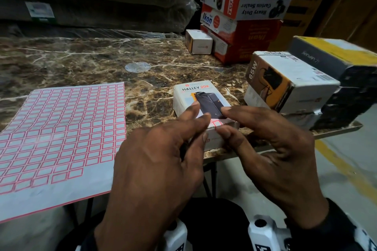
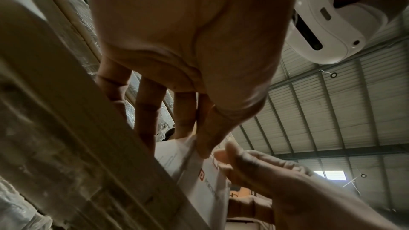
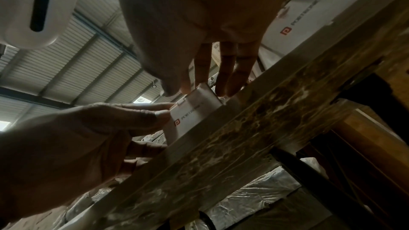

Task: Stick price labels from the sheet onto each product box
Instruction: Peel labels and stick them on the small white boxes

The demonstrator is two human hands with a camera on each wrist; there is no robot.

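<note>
In the head view, lower centre, the left hand [image 1: 155,169] and right hand [image 1: 271,161] cover the near end of the HALLEY 20K box [image 1: 195,96], so only part of the red-bordered label [image 1: 216,123] shows between the fingertips and whether it is fully stuck down cannot be told. The label sheet [image 1: 59,134] is cut off by the left edge, and the grey-and-yellow box [image 1: 334,55] by the right edge. Small print on the stacked boxes [image 1: 244,6] at upper right is too blurred to read.
</note>
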